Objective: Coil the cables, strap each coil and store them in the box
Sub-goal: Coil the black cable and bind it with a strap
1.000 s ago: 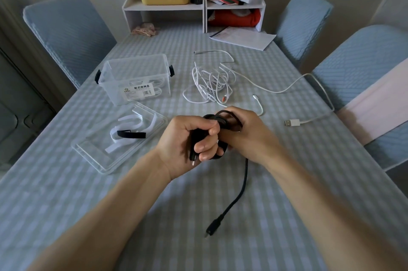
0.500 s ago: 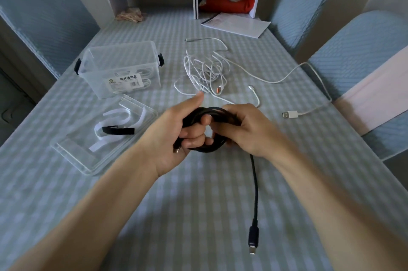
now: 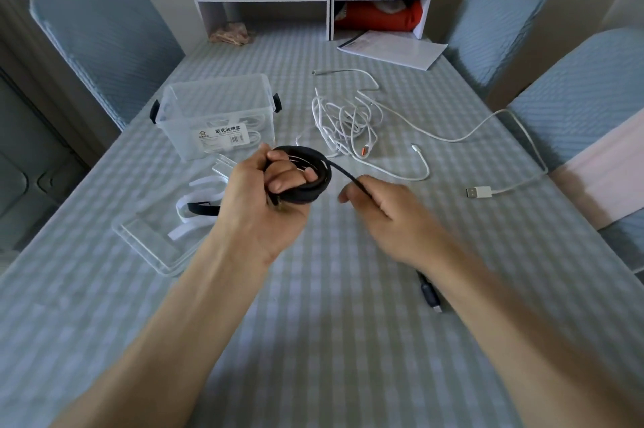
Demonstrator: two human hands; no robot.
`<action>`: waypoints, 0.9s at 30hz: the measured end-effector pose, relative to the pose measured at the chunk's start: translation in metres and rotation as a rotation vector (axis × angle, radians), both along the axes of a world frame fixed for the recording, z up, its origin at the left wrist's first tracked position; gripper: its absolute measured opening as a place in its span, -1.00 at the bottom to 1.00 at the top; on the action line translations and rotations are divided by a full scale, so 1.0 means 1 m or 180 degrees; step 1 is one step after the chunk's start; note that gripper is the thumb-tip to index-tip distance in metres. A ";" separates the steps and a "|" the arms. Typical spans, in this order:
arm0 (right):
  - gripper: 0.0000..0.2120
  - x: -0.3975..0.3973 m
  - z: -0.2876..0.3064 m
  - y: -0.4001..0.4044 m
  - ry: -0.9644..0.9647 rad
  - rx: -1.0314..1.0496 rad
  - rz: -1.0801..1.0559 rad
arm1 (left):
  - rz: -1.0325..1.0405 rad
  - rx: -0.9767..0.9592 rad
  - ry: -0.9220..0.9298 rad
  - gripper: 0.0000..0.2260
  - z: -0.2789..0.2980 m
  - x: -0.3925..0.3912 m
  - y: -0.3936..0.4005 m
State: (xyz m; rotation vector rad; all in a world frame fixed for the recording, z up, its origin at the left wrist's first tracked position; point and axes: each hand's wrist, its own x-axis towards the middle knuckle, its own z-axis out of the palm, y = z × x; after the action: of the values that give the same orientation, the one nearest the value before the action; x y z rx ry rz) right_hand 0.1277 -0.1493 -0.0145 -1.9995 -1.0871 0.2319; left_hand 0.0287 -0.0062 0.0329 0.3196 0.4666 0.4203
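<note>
Your left hand (image 3: 258,204) grips the black cable coil (image 3: 306,180) — your right hand (image 3: 386,215) pinches its loose strand just beside.

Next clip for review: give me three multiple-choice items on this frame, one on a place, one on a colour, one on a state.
1. Where do the straps lie?
A. in the upturned lid
B. on the shelf
C. on a chair

2. What colour is the cable being coiled?
A. white
B. black
C. red

3. What is the right hand doing?
A. resting flat
B. pinching the cable's free run
C. lifting the box

Answers:
1 A, the straps sit in the clear lid.
2 B, the left hand grips a black cable coil.
3 B, the right hand pinches the strand leaving the coil.
</note>
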 end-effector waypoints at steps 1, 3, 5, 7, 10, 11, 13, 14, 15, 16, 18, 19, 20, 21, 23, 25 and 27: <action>-0.78 -0.002 0.000 0.001 -0.0206 -0.0016 -0.0032 | 0.0071 -0.0069 -0.0028 -0.63 0.000 0.001 -0.001; -0.77 -0.005 -0.002 0.004 -0.0421 0.0158 -0.0029 | 0.0138 -0.0061 0.0023 -0.63 -0.002 0.001 -0.004; -0.75 -0.005 0.000 0.003 -0.0634 0.0539 -0.0066 | 0.0063 0.0053 0.0207 -0.64 -0.004 0.001 -0.006; -0.75 0.001 0.001 -0.001 -0.1027 0.0779 -0.0240 | -0.0064 0.0168 0.0358 -0.66 -0.003 -0.002 -0.005; -0.74 0.008 0.000 -0.004 -0.1361 0.0406 -0.0307 | -0.0156 0.0134 0.0217 -0.66 -0.001 -0.005 -0.005; -0.73 0.007 0.001 -0.004 -0.1397 0.0120 -0.0253 | -0.0116 0.0117 0.0142 -0.67 0.001 -0.004 -0.007; -0.72 0.003 0.001 -0.001 -0.1476 -0.0401 -0.0002 | 0.0070 0.0192 0.0081 -0.70 0.004 -0.002 -0.010; -0.72 -0.001 0.002 0.001 -0.1512 -0.0562 0.0138 | 0.0179 0.0290 0.0054 -0.72 0.005 -0.002 -0.010; -0.72 -0.004 0.004 0.003 -0.1539 -0.0667 0.0256 | 0.0256 0.0412 0.0000 -0.73 0.006 -0.001 -0.010; -0.72 -0.008 0.006 0.005 -0.1568 -0.0727 0.0356 | 0.0299 0.0584 -0.0062 -0.73 0.006 -0.002 -0.010; -0.71 -0.011 0.010 0.005 -0.1612 -0.0821 0.0520 | 0.0300 0.1098 -0.0068 -0.74 0.003 0.000 -0.011; -0.72 -0.012 0.012 0.004 -0.1604 -0.0837 0.0601 | 0.0298 0.1493 0.0102 -0.71 -0.001 0.001 -0.011; -0.74 -0.012 0.013 0.004 -0.1598 -0.0866 0.0684 | 0.0270 0.1961 0.0357 -0.65 -0.008 0.003 -0.009; -0.75 -0.013 0.013 0.002 -0.1596 -0.0858 0.0768 | 0.0185 0.2499 0.0632 -0.60 -0.015 0.004 -0.008; -0.78 -0.014 0.014 -0.001 -0.1599 -0.0855 0.0907 | -0.0104 0.3407 0.1054 -0.54 -0.026 0.005 -0.006; -0.82 -0.013 0.015 -0.005 -0.1655 -0.0785 0.0916 | -0.0383 0.3811 0.1321 -0.59 -0.029 0.005 -0.004; -0.86 -0.011 0.018 -0.009 -0.1713 -0.0473 0.0797 | -0.0426 0.4174 0.1482 -0.63 -0.031 0.007 -0.006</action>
State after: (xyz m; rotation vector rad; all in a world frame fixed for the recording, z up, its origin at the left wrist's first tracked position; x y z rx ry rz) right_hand 0.1171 -0.1582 0.0036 -2.1124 -1.7048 -0.1113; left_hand 0.0353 -0.0121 0.0020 1.7348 0.5641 0.4757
